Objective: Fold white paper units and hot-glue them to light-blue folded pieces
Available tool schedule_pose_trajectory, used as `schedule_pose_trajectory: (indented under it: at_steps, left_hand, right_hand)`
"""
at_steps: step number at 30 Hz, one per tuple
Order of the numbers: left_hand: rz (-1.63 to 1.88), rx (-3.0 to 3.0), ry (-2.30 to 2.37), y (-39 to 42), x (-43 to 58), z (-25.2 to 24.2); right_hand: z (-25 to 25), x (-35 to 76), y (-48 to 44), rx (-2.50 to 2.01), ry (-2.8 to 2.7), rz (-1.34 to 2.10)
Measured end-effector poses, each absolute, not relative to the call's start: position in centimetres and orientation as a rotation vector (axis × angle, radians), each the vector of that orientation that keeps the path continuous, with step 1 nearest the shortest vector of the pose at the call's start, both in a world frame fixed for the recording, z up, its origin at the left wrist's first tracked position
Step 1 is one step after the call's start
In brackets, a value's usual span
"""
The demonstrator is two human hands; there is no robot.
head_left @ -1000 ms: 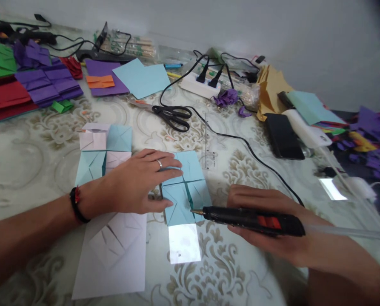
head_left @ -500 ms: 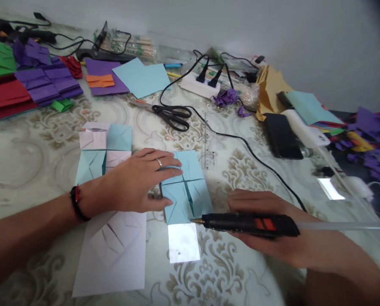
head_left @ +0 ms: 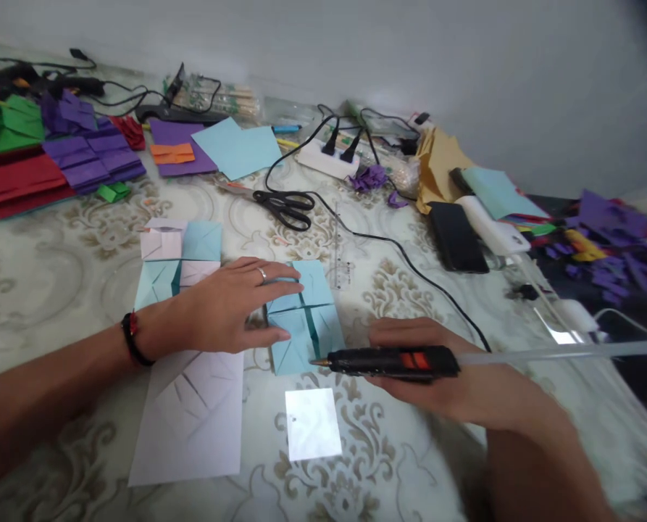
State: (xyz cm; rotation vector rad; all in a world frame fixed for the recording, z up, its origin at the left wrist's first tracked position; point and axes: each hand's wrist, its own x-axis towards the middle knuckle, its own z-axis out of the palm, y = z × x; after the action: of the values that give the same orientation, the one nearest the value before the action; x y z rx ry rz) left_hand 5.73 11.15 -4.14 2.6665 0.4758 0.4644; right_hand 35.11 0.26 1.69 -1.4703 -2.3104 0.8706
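A light blue folded paper piece [head_left: 324, 325], divided into several square flaps, lies on the table in front of me. My left hand [head_left: 230, 303] rests flat across its left side, fingers spread, with a ring and a dark wristband showing. My right hand [head_left: 437, 384] is wrapped around a black glue gun [head_left: 391, 362] with a clear glue stick [head_left: 545, 351] sticking out of its back. The gun's nozzle is over the paper's lower edge; whether it touches I cannot tell. Under my left forearm are a white-and-blue folded piece [head_left: 201, 241] and a white sheet [head_left: 187, 449].
Black-handled scissors [head_left: 285, 206] and a clear ruler [head_left: 338, 254] lie beyond the paper. A cable runs from the white power strip [head_left: 328, 158] toward my right hand. Purple folded papers [head_left: 95, 156] sit at the back left, a phone [head_left: 456, 235] at the right. A bright square patch [head_left: 313, 424] shows in front.
The view has shifted slightly, so most things sit a little differently. My left hand stays on the blue paper; the glue gun remains by its lower edge.
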Motion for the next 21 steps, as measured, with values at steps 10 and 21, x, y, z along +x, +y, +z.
schedule_pose_trajectory:
  at_steps: [10,21]
  left_hand:
    - [0.521,2.479,0.344,9.9,13.6,7.6]
    - [0.162,2.551,0.102,7.3,22.5,12.4]
  right_hand:
    - [1.2,35.5,-0.5,-1.516,-2.149,1.041]
    - [2.3,35.1,-1.2,-1.607,-2.175,0.922]
